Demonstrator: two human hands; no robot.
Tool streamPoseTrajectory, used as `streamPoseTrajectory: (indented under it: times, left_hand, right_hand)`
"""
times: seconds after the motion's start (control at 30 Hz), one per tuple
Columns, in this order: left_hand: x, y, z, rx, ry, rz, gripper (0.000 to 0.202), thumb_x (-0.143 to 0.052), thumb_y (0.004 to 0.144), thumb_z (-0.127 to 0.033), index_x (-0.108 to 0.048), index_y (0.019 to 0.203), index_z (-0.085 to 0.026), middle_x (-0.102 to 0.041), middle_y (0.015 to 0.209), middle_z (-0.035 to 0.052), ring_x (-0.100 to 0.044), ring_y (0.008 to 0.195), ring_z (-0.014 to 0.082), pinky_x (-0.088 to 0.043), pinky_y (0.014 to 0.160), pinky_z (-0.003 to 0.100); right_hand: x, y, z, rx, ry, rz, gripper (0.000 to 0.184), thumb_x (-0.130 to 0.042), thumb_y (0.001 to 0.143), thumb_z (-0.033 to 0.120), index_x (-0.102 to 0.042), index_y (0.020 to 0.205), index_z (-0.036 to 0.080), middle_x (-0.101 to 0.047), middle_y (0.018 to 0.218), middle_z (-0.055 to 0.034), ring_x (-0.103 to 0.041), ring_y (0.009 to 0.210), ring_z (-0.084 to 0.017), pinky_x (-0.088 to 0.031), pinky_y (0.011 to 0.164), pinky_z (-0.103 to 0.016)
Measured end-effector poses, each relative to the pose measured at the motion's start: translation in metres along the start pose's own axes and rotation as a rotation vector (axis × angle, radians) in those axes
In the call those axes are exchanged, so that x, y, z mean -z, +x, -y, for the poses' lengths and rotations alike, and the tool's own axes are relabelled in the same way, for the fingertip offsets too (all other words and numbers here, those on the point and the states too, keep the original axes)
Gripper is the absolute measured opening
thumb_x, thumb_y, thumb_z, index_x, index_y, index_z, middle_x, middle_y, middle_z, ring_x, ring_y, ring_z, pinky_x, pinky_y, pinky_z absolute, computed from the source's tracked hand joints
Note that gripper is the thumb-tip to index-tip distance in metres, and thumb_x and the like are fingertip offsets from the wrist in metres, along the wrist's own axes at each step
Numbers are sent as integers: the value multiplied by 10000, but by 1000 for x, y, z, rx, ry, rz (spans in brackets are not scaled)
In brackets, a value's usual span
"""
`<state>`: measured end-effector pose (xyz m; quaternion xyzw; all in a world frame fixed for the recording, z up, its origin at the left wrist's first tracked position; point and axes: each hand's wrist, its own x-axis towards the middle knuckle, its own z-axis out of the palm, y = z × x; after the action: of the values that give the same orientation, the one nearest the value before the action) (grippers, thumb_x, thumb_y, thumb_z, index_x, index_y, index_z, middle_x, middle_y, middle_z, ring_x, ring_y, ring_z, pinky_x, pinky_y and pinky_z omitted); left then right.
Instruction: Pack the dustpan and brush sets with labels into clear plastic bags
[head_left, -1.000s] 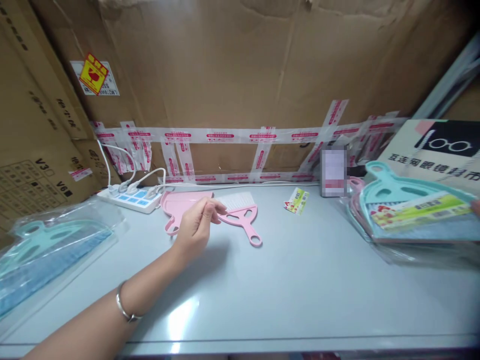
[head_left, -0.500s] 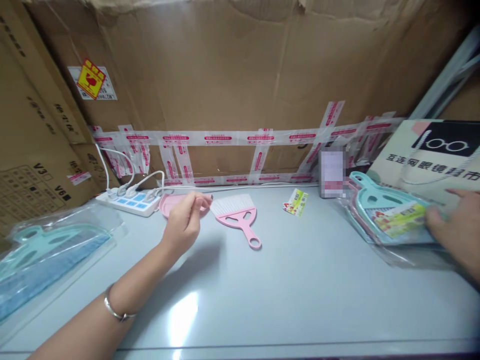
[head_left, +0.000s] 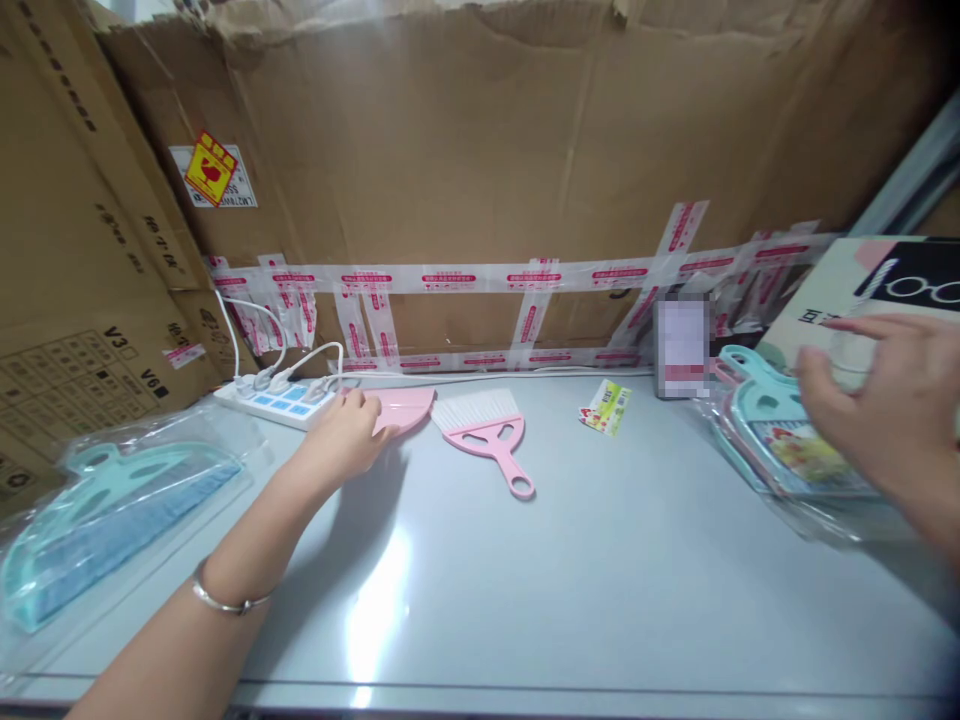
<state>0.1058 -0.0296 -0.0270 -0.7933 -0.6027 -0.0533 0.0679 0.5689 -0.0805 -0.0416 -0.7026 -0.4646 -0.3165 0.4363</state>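
My left hand (head_left: pixel 346 438) lies over the pink dustpan (head_left: pixel 409 407) at the back of the grey table (head_left: pixel 570 580), its fingers curled down onto the pan. To the right of it a pink hand brush (head_left: pixel 486 430) with white bristles lies flat. My right hand (head_left: pixel 889 410) hovers at the right with fingers spread, just above a stack of bagged teal and pink dustpan sets (head_left: pixel 780 445); it holds nothing that I can see.
A white power strip (head_left: pixel 277 400) with plugged cables sits behind my left hand. A bagged teal dustpan set (head_left: pixel 97 520) lies at the left edge. A small printed card (head_left: pixel 606 408) and a paper bag (head_left: pixel 877 290) are at the right. Taped cardboard walls stand behind.
My left hand dropped from a raised pinch onto the pink dustpan. My right hand rose off the stack of bagged sets and spread its fingers. The view shifted slightly.
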Motion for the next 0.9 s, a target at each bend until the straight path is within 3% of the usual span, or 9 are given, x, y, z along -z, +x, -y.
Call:
streamPoseTrajectory:
  times: [0.1,0.2,0.27,0.37,0.47,0.57,0.7,0.8,0.9]
  left_hand:
    - [7,-8,-2,68,108,82,399,-467,818,-397,-581,1048,-92,-534,1187,247,-523,1093,377,-431,862,463]
    - [15,-14,-6,196,114,185,444,-497,782,-436,-560,1078,-110,-563,1172,247,-569,1045,377,-464,797,447]
    - [16,-14,-6,218,96,229,423,-483,776,-423,-553,1061,-119,-624,1070,227,-602,987,360,-478,746,418]
    - [13,-13,-2,152,78,200,321,-441,780,-361,-561,975,-135,-661,946,201,-628,908,339,-477,678,380]
    - [14,-10,2,151,56,126,297,-409,801,-330,-553,992,-155,-660,974,182,-637,874,323,-471,670,376]
    - [23,-10,6,206,26,5,345,-401,835,-358,-520,1096,-165,-660,989,163,-637,882,325,-471,691,386]
    - [40,-12,12,236,-153,-285,380,-469,839,-456,-514,1103,-187,-658,942,109,-629,861,292,-475,709,372]
    - [47,-12,17,198,-440,-591,410,-612,780,-450,-513,1098,-211,-642,918,40,-620,838,213,-482,751,323]
    - [51,-10,21,83,-860,-870,450,-696,748,-379,-497,1120,-222,-627,919,-11,-608,845,137,-484,782,265]
  right_hand:
    - [-13,-3,52,203,335,166,168,-552,807,327,-623,817,175,-632,870,-132,-564,897,-232,-380,798,-382]
    - [-26,-26,100,474,597,575,201,-502,855,365,-592,774,204,-630,777,-69,-575,724,-191,-415,691,-337]
    - [-32,-45,126,730,556,802,168,-481,878,301,-618,881,203,-651,878,-73,-589,792,-203,-415,719,-344]
    - [-36,-67,149,1007,377,889,294,-417,874,107,-613,1061,220,-632,1042,-86,-579,846,-197,-397,749,-343]
    - [-40,-77,158,1144,272,895,393,-373,846,5,-613,1073,218,-617,1064,-86,-564,803,-173,-384,733,-321]
    - [-45,-80,159,1141,221,879,337,-372,875,40,-618,1053,188,-614,1050,-98,-560,802,-183,-383,726,-327]
    - [-49,-80,158,1067,223,879,289,-382,902,101,-628,1030,181,-613,986,-96,-560,795,-187,-388,732,-328]
    - [-48,-78,156,1047,258,894,224,-431,883,116,-633,959,174,-615,961,-96,-567,817,-198,-397,730,-330]
    - [-47,-72,147,1021,337,861,181,-448,877,140,-621,914,180,-624,985,-100,-581,864,-217,-408,753,-362]
